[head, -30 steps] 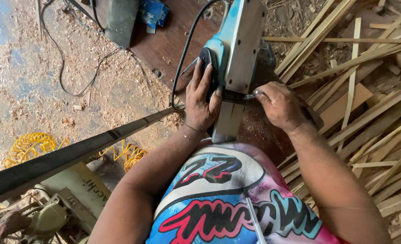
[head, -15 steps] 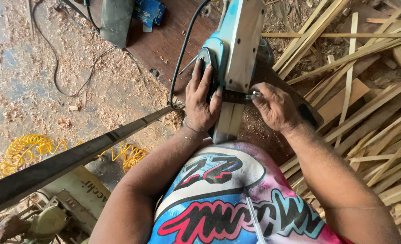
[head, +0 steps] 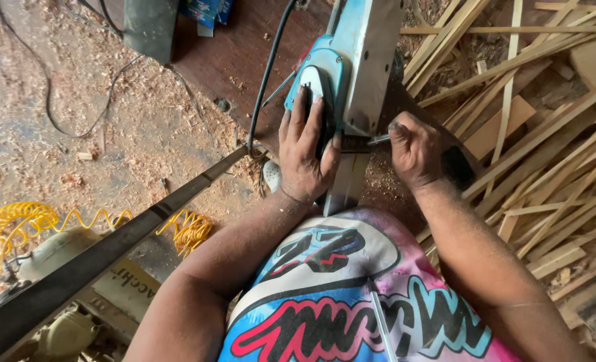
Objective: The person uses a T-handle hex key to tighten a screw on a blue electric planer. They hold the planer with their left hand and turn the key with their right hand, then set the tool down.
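A blue and grey electric hand planer (head: 358,60) lies on a dark wooden bench (head: 224,60), base up. My left hand (head: 306,151) rests flat on its blue side, fingers spread over the black part. My right hand (head: 415,149) is closed around a small metal tool (head: 377,140) whose tip meets the planer's base. A black power cable (head: 265,80) runs from the planer toward the bench edge.
Many thin wooden strips and offcuts (head: 546,134) are piled to the right. A long dark metal bar (head: 110,248) crosses the lower left. A yellow coiled air hose (head: 16,224) and another machine (head: 63,268) lie on the sawdust-covered floor (head: 56,134).
Both hands stay on the planer. The right hand has shifted slightly left and turned at the tool. The camera has leaned in a little.
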